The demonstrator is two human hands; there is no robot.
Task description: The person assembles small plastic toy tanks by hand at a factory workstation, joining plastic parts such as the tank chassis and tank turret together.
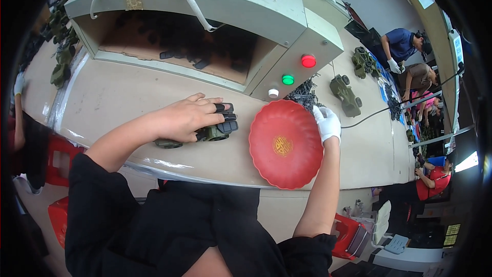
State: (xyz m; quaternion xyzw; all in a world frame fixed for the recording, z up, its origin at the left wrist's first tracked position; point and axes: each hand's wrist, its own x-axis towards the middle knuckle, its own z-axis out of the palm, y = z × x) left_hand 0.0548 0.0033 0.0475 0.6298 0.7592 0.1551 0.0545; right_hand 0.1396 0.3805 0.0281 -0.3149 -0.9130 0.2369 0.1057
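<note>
The olive-green, blocky plastic toy vehicle with glossy black parts (214, 133) sits on the smooth beige worktop (115, 84), held under the ungloved left hand (192, 118). At a tangled heap of spindly black plastic pieces (304, 95), the white-gloved right hand (327, 123), its grip unclear, seems to be picking, which calls for a fine pinch. Just beside it stands a scalloped red bowl (287, 169).

Table rear: pale-grey, open-fronted metal box (320, 43).
Controls: round red button (308, 61), round green button (288, 79), white button (273, 93) on its front.
Upper edge: thick white cable (206, 23), draped.
Left floor: red plastic stool (64, 142).
Far right: person in red shirt (439, 178).
</note>
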